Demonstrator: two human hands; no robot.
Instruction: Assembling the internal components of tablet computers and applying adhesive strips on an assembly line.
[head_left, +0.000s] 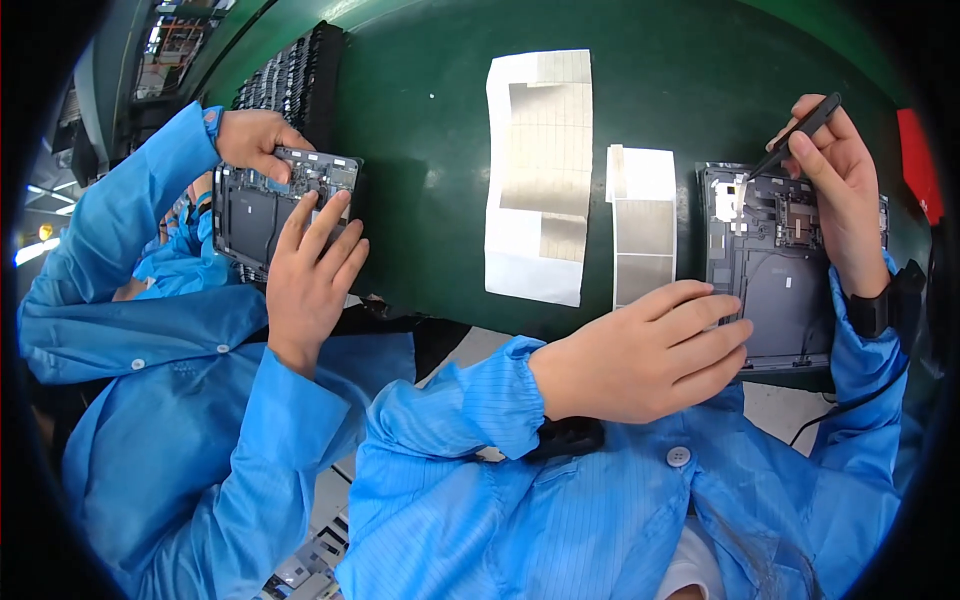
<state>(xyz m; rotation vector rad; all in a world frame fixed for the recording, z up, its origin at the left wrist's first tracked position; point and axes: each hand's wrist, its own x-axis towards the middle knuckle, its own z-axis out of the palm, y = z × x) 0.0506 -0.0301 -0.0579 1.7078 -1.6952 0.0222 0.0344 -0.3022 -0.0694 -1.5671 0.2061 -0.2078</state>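
Note:
My right hand (843, 165) is closed around black tweezers (800, 133). Their tip reaches down to a small pale, shiny strip (741, 196) at the upper left of an opened tablet-like device (790, 285). This device is dark grey, with a circuit board and flat black panels inside, and lies on the green table. My left hand (650, 350) rests at its near left edge, fingers stretched out and fingertips touching it; the thumb is hidden. Left of the device lies a narrow white backing sheet (644, 230) with grey-silver rectangles.
A larger backing sheet (540, 180) with silver strips lies mid-table (430, 130). At left, a co-worker's hands (310, 275) handle a similar opened device (245, 215). Behind it stands a stack of black parts (310, 80). A red object (918, 165) sits at far right.

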